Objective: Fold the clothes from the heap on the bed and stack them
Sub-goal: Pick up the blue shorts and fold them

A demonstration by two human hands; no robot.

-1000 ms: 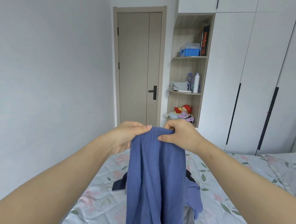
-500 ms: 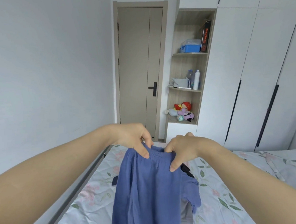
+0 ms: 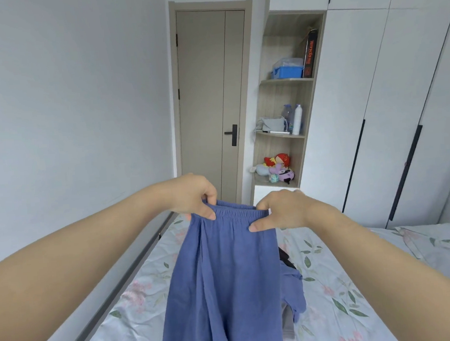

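Blue trousers (image 3: 221,282) with an elastic waistband hang in the air above the bed (image 3: 341,290). My left hand (image 3: 193,196) pinches the waistband's left end, thumb in front. My right hand (image 3: 280,210) pinches the right end the same way. The legs drop straight down out of the bottom of the view. Behind the trousers lies the heap: another blue garment (image 3: 293,290), a black piece (image 3: 286,258) and a grey one (image 3: 288,323), mostly hidden.
The bed has a pale floral sheet and a dark frame edge (image 3: 125,278) against the left wall. A closed door (image 3: 211,99), open shelves (image 3: 285,136) with toys and bottles, and white wardrobes (image 3: 389,105) stand beyond the foot of the bed.
Both hands have dropped a little and moved apart, stretching the waistband wider. The trousers hang broader and flatter than a second ago.
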